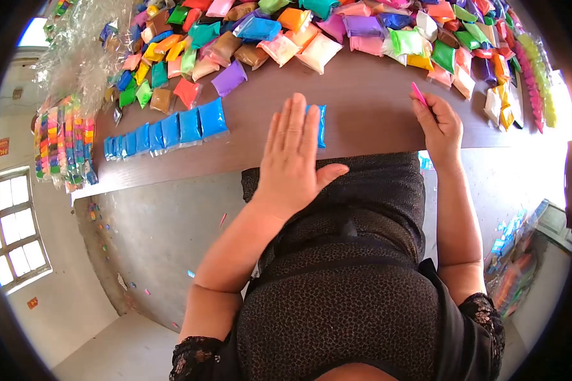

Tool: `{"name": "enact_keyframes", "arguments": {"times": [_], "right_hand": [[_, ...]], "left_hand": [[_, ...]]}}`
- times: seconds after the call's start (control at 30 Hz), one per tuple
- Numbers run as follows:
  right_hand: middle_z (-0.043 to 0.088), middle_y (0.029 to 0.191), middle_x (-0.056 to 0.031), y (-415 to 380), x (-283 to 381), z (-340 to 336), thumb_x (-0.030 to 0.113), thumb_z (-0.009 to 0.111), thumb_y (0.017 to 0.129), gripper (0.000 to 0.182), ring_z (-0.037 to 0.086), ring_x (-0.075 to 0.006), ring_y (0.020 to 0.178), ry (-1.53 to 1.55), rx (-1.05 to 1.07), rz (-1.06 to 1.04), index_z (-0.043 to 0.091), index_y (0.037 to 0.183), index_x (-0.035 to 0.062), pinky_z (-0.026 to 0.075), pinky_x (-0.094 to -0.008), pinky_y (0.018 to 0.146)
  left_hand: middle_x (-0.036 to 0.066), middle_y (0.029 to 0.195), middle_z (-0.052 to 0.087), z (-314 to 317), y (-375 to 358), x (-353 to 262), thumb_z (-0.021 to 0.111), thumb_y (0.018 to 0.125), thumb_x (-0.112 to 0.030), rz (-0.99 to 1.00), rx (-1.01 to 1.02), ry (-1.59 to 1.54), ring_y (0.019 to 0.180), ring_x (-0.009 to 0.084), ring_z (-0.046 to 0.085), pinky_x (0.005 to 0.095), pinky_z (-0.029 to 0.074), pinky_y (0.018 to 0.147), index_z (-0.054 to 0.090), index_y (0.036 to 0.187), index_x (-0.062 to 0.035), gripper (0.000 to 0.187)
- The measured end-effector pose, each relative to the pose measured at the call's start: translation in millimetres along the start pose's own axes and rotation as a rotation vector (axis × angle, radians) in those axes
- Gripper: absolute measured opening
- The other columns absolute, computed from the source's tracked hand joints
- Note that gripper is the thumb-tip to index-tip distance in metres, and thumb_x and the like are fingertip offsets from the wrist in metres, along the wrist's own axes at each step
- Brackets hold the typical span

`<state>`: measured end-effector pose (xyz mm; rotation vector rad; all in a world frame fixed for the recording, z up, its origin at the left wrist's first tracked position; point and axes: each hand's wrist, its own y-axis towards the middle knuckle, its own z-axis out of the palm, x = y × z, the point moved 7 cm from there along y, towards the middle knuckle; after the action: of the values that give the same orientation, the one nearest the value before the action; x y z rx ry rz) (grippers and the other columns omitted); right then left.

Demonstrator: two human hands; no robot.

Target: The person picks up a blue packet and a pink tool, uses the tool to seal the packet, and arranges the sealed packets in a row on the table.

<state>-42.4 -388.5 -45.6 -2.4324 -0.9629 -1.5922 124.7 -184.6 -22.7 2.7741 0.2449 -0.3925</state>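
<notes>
Palm down and thumb spread, the left hand is flat over a blue packet near the bench's front edge, partly hiding it; whether it presses, I cannot tell. The right hand pinches a slim pink tool, probably light and stiff. What shows of the packet is glossy; it seems soft, light and slick, best held by its long sides. Leftward lies a row of blue packets.
</notes>
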Motion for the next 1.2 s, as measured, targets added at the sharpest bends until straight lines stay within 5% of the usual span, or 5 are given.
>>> {"name": "enact_keyframes", "arguments": {"times": [0.47, 0.57, 0.8, 1.0, 1.2], "right_hand": [[0.064, 0.082, -0.0038, 1, 3, -1, 0.012, 0.067, 0.091, 0.014, 0.058, -0.0099, 0.075, -0.038, -0.015, -0.002, 0.069, 0.101, 0.0015, 0.046, -0.0245, 0.070], [0.064, 0.082, -0.0039, 1, 1, -1, 0.011, 0.067, 0.091, 0.014, 0.057, -0.0092, 0.075, -0.031, -0.025, -0.016, 0.069, 0.100, 0.0012, 0.046, -0.0240, 0.070], [0.064, 0.082, -0.0042, 1, 1, 1, 0.010, 0.067, 0.090, 0.014, 0.057, -0.0088, 0.076, 0.026, -0.022, 0.001, 0.069, 0.100, 0.0009, 0.046, -0.0239, 0.071], [0.063, 0.081, -0.0052, 1, 5, -1, 0.011, 0.068, 0.090, 0.014, 0.057, -0.0107, 0.074, -0.055, -0.029, -0.039, 0.068, 0.099, 0.0008, 0.046, -0.0248, 0.070], [0.063, 0.079, -0.0057, 0, 6, -2, 0.012, 0.068, 0.090, 0.013, 0.058, -0.0139, 0.072, -0.058, -0.042, -0.052, 0.067, 0.097, 0.0012, 0.047, -0.0274, 0.068]], "left_hand": [[0.031, 0.153, 0.023, -17, -5, 25, 0.061, 0.089, -0.052, -0.143, -0.212, -0.350, 0.143, 0.0457, 0.023, 0.0543, 0.022, 0.114, 0.025, 0.147, 0.0074, 0.091], [0.027, 0.154, 0.025, 3, 1, -4, 0.063, 0.085, -0.054, -0.028, -0.030, 0.059, 0.143, 0.0428, 0.024, 0.0553, 0.022, 0.114, 0.025, 0.148, 0.0059, 0.095], [0.027, 0.154, 0.023, 11, -2, 0, 0.065, 0.086, -0.052, -0.082, 0.039, -0.098, 0.144, 0.0420, 0.023, 0.0520, 0.023, 0.115, 0.025, 0.148, 0.0049, 0.094], [0.029, 0.155, 0.019, -28, -18, 38, 0.073, 0.083, -0.042, -0.125, -0.318, -0.352, 0.144, 0.0428, 0.022, 0.0561, 0.021, 0.114, 0.022, 0.150, 0.0032, 0.096], [0.024, 0.155, 0.023, 15, -7, 0, 0.078, 0.076, -0.038, -0.080, 0.098, 0.106, 0.142, 0.0399, 0.027, 0.0545, 0.023, 0.115, 0.027, 0.149, -0.0019, 0.096]]}}
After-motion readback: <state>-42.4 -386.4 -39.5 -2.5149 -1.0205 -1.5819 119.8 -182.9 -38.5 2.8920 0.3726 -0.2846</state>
